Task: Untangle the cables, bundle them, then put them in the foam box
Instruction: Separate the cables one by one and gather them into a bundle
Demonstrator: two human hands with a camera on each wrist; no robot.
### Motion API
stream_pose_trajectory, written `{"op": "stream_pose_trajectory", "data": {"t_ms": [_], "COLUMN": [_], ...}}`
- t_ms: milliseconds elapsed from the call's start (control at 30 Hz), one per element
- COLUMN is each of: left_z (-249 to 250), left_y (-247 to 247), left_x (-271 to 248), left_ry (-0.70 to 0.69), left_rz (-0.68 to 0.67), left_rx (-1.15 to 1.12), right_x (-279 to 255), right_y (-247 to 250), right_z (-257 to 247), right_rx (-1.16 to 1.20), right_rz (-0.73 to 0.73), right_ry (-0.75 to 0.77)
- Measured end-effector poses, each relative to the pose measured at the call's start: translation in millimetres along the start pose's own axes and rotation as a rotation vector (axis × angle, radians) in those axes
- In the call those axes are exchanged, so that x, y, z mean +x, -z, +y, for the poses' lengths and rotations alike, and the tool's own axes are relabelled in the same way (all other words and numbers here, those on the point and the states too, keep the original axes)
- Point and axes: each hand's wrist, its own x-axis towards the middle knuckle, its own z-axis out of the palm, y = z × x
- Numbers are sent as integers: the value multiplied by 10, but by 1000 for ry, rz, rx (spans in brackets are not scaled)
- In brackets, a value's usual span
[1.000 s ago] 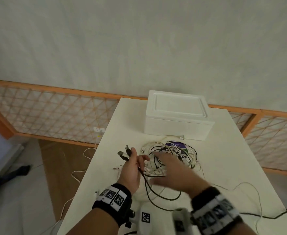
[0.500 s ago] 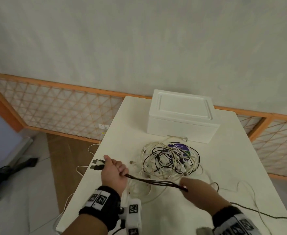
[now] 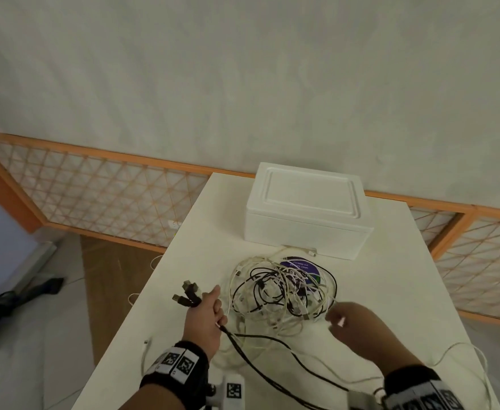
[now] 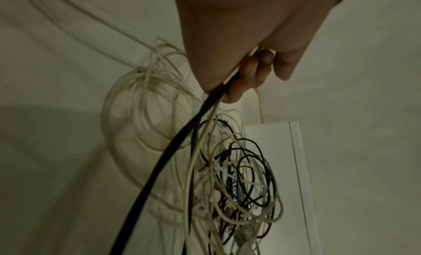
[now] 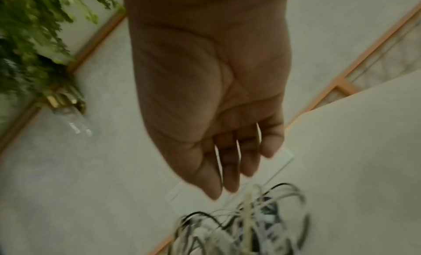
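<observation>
Right hand [image 3: 352, 327] released black cable [image 3: 272, 368]; left hand [image 3: 204, 321] grips

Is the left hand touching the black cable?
Touching. In the left wrist view the left hand has its fingers curled round the black cable; the head view shows its plugs beyond the fist.

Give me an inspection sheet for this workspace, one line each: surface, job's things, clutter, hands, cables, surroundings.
Surface: white table, cables spread across it.
Job's things: foam box, lid on, at the far end; cable tangle in front of it.
Clutter: purple round label under the tangle.
Hands: left hand grips black cables, plugs sticking out past the fingers; right hand open by the tangle, holding nothing.
Cables: black and white, knotted; a white one trails near the right edge.
Surroundings: orange lattice fence, pale wall, wood floor.
</observation>
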Motion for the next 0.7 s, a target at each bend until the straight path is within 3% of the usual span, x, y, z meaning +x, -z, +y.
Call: {"op": "stream_pose_trajectory", "data": {"t_ms": [100,233,367,500,633,700], "left_z": [3,-23,-26,-7,-10,-43], "left_y": [-153,-337,-444,-573,-746,-827], "left_x": [-45,-164,-252,-283,-321,-315], "left_ry": [-65,-84,-160,-243,-323,-327], "left_rz": [-17,-100,-235,-407,-509,-486], "left_rx": [60,133,252,306,399,506], "right_x": [313,486,451,298,229,193], "right_y": [-102,-305,-155,256,392,409], "right_z": [-295,-426,-447,-590,-737,-807], "right_rx": [-114,-195,171,400,132,127], "right_rz": [139,19,33,234,240,210], "right_ry": [29,-35,43,173,248,284]}}
